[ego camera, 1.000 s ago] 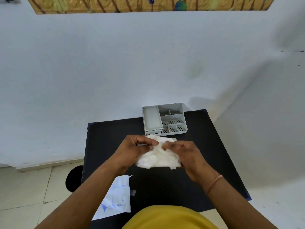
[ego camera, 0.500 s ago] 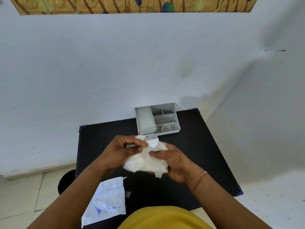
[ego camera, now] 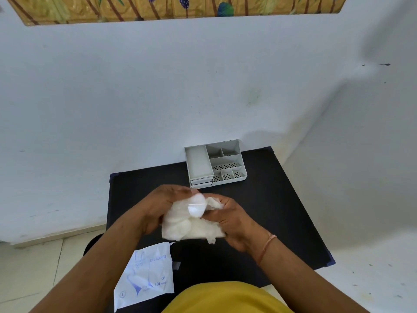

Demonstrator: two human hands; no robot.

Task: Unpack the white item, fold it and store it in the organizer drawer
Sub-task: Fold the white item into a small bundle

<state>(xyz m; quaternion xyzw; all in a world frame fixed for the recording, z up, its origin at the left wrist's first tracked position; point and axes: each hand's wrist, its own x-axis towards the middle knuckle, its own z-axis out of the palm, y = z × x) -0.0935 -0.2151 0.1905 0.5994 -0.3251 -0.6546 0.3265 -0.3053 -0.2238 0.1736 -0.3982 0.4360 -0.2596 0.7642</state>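
Note:
A crumpled white item (ego camera: 191, 222) of thin translucent material is bunched above the middle of the black table (ego camera: 282, 222). My left hand (ego camera: 160, 206) grips its left side from above, and my right hand (ego camera: 230, 220) pinches its right side. Part of the item sticks up between my thumbs. The grey organizer (ego camera: 215, 163) stands at the table's far edge with several open compartments on top. Its small drawers (ego camera: 201, 182) at the front left look closed.
An opened white and blue glove packet (ego camera: 146, 276) lies at the near left edge of the table, partly overhanging. A white wall rises just behind the table. Tiled floor shows at the left, and a dark round object sits below the table's left side.
Both hands have worked the white item into a tighter bunch, with a fold now raised between them. The camera view has shifted slightly to the right.

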